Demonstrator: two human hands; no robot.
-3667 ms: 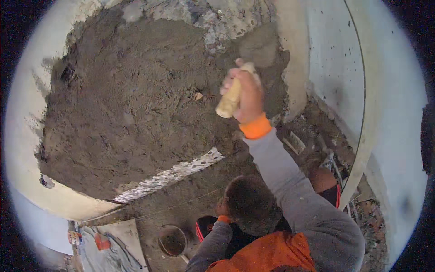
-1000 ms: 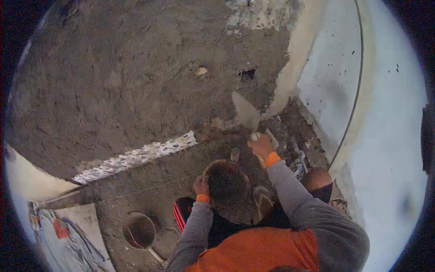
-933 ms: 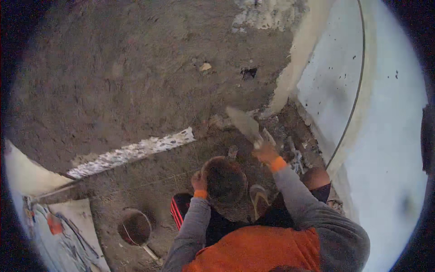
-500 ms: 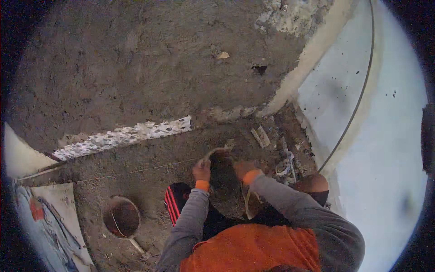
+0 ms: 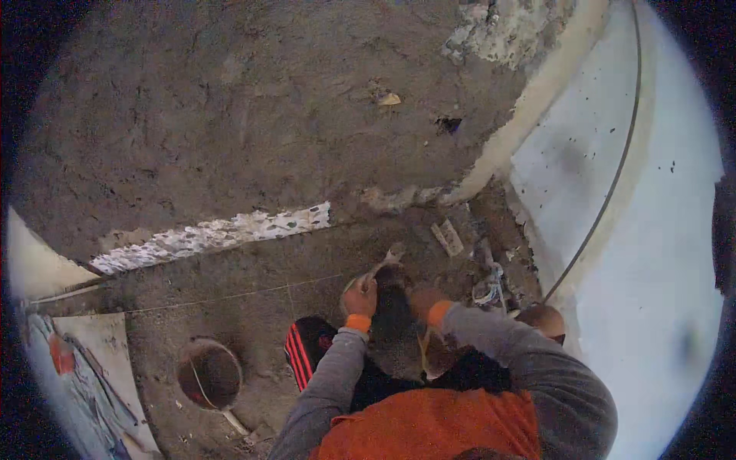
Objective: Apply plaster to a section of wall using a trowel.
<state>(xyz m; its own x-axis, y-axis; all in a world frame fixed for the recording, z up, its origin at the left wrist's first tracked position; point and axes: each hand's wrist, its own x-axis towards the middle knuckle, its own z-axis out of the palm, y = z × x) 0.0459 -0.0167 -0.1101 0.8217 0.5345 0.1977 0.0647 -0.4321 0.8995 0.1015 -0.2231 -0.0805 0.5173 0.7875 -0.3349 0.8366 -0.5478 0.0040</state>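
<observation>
Between my knees stands a dark, sack-like thing (image 5: 393,322) with a pale upper edge; its exact kind is hard to make out. My left hand (image 5: 359,297) is closed on the left side of that pale edge. On the opposite side my right hand (image 5: 427,301) is at its rim, fingers blurred and partly hidden, so its grip does not show. A pale strip hangs down the right side, close to my right knee.
To the left stands a round bucket (image 5: 209,374) with a thin handle. A string (image 5: 230,291) runs across the rough floor. Beyond it rises a rough grey wall (image 5: 253,107). Rubble and a white tangled cord (image 5: 488,285) lie right, by the pale wall (image 5: 636,253).
My left hand has shifted slightly right and toward me, with the pale edge still in it. The far part of that edge looks more bunched up. The whole view has moved a little.
</observation>
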